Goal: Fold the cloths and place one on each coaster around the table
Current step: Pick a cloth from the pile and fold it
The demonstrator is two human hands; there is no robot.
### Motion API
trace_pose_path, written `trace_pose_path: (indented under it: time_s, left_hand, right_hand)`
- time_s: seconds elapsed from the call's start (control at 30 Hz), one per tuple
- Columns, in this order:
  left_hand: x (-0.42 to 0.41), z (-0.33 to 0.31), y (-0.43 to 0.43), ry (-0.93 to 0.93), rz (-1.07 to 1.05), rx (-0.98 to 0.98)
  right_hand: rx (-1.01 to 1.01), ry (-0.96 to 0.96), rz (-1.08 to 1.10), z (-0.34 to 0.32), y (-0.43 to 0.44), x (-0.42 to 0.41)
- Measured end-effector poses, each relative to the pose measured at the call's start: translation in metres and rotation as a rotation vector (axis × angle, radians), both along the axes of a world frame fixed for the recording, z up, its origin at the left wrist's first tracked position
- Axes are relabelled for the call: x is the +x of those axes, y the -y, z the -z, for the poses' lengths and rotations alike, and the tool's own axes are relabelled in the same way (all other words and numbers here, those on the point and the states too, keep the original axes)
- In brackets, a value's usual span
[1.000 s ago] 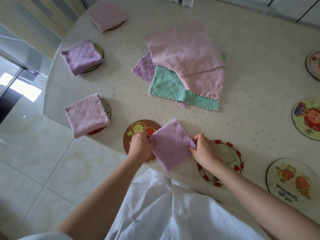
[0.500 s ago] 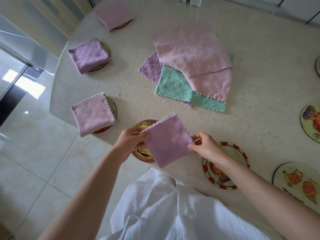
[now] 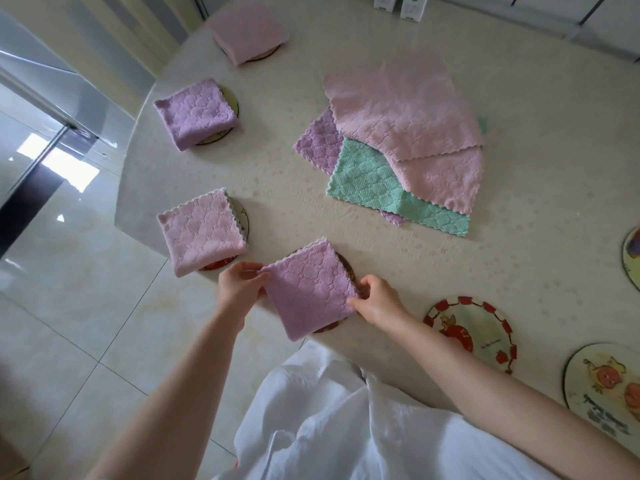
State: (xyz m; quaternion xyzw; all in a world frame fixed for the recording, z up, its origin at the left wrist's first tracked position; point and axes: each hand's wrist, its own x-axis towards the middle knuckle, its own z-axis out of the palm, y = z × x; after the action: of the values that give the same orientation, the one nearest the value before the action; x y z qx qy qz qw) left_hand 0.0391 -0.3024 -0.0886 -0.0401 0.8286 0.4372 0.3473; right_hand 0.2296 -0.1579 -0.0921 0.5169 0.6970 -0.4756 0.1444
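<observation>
Held item: folded lilac cloth (image 3: 308,289), square with a scalloped edge, lying over a brown coaster (image 3: 347,269) at the near edge of the counter (image 3: 277,174). Only slivers of that coaster's rim show past the cloth. Whether the cloth rests fully on it cannot be told.

Left grip (image 3: 242,289): narrow, thumb and fingers pinching the cloth's left corner.
Right grip (image 3: 379,301): narrow, fingertips pinching the cloth's right corner.

Placed stock, along the counter's left edge, each on its own coaster:
- pale lilac folded cloth (image 3: 202,230), just left of the held one
- purple folded cloth (image 3: 195,112), further back
- pink folded cloth (image 3: 247,31), farthest

Unfolded stock, overlapping in a pile at mid-counter:
- top pink cloth (image 3: 401,109)
- second pink cloth (image 3: 443,181)
- green cloth (image 3: 367,178)
- purple cloth (image 3: 317,143), lowest

Uncovered coasters, to the right:
- red-bordered coaster (image 3: 471,330), near the right grip
- cartoon coaster (image 3: 602,386), beyond it
- edge coaster (image 3: 632,258), cut by the frame

Also: white garment (image 3: 329,427), tiled floor (image 3: 69,306).
</observation>
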Motion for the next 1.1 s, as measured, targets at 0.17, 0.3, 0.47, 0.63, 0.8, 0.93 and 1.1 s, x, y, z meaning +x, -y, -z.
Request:
trace_pose_path:
  time_s: [0.17, 0.3, 0.47, 0.63, 0.8, 0.93, 1.1]
  left_hand:
    - [-0.005, 0.002, -0.005, -0.333, 0.331, -0.240]
    - [-0.012, -0.002, -0.016, -0.521, 0.589, -0.311]
    - [-0.032, -0.015, -0.056, -0.524, 0.715, -0.246]
    - [-0.035, -0.029, -0.126, -0.607, 0.843, -0.155]
    - [-0.024, -0.032, -0.206, -0.721, 0.934, -0.081]
    - [-0.006, -0.027, -0.259, -0.851, 1.043, -0.014]
    - [0.011, -0.004, -0.303, -0.960, 1.174, 0.030]
  right_hand:
    - [0.066, 0.016, -0.088, -0.002, -0.003, 0.003]
    - [0.075, 0.048, -0.192, -0.004, -0.008, 0.006]
    - [0.114, 0.043, -0.257, -0.015, -0.044, 0.010]
    - [0.298, -0.030, -0.229, -0.035, -0.122, 0.010]
    - [0.528, -0.053, -0.248, -0.035, -0.207, 0.005]
    - [0.714, -0.026, -0.367, -0.028, -0.259, -0.006]
    - [0.876, 0.060, -0.573, -0.020, -0.296, -0.021]
